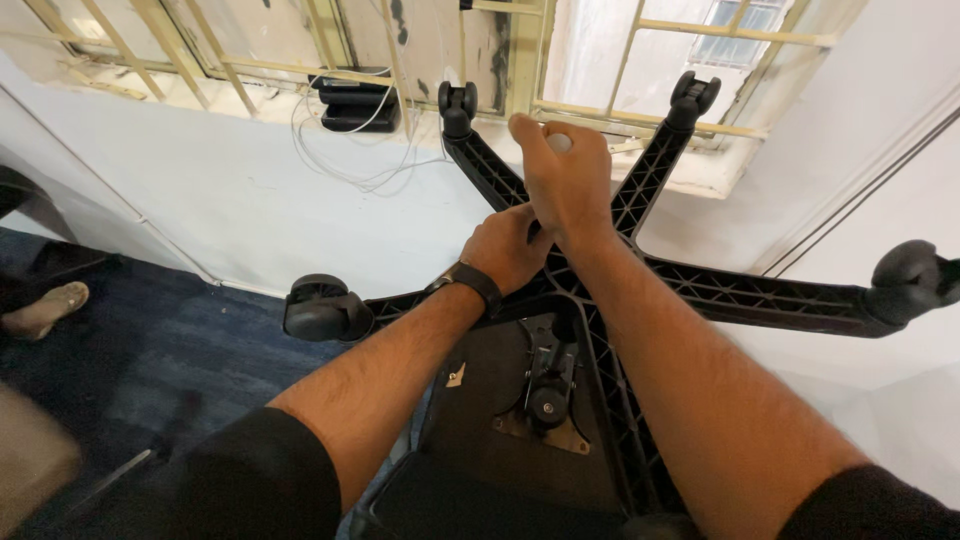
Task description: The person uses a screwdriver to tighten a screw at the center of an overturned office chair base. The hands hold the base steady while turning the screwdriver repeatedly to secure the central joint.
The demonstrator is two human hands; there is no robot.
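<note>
An office chair lies upside down in front of me, its black five-armed base [760, 296] pointing up. My left hand [505, 248], with a black wristband, grips the hub at the centre of the base. My right hand [558, 175] is closed around a small white object just above the hub; what it is stays hidden by my fingers. Black castors sit at the arm ends: one at the left [318, 308], one at the right [908, 280], two at the top [458, 103]. The underside of the seat with its metal mechanism [545, 385] shows below my arms.
A white wall and barred window [640, 60] stand close behind the chair. A black device with white cables [352, 100] rests on the sill. Blue carpet [150, 350] covers the floor at left, where another person's sandalled foot [45, 308] shows.
</note>
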